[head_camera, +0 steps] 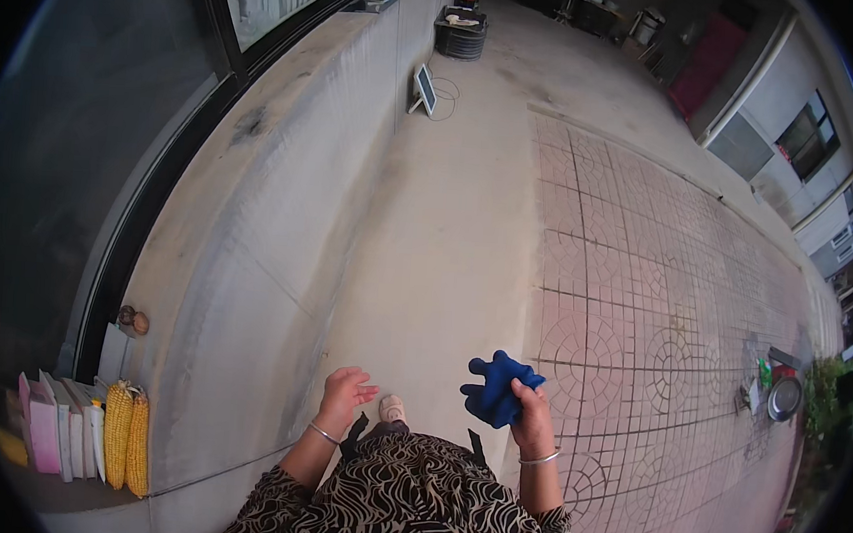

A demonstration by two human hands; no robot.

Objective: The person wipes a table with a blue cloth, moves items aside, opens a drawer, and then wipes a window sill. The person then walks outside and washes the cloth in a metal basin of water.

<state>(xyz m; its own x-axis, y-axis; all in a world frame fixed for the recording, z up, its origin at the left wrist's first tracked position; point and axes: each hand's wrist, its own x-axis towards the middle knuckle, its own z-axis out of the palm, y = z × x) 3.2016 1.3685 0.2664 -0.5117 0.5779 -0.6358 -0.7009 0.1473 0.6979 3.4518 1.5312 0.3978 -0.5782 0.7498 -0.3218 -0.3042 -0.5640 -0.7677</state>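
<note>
In front of my body on the right, my right hand [534, 412] grips a bunched pair or single dark blue work glove [501, 387]; its stubby fingers point left, and I cannot tell whether there is one or two. My left hand [346, 395] is raised at the left of my body, fingers apart and holding nothing. It hovers over the concrete walkway, close to the wall. A silvery bangle circles each wrist. Below, one pale shoe [392, 409] stands on the walkway [434, 267].
On the window ledge at left stand several books [58, 427], two corn cobs [118, 434] and walnuts [135, 319]. A solar panel [424, 89] leans near the wall, beyond it a black tub [461, 38]. Pink paving [616, 278] runs along the right, with a metal basin [784, 399].
</note>
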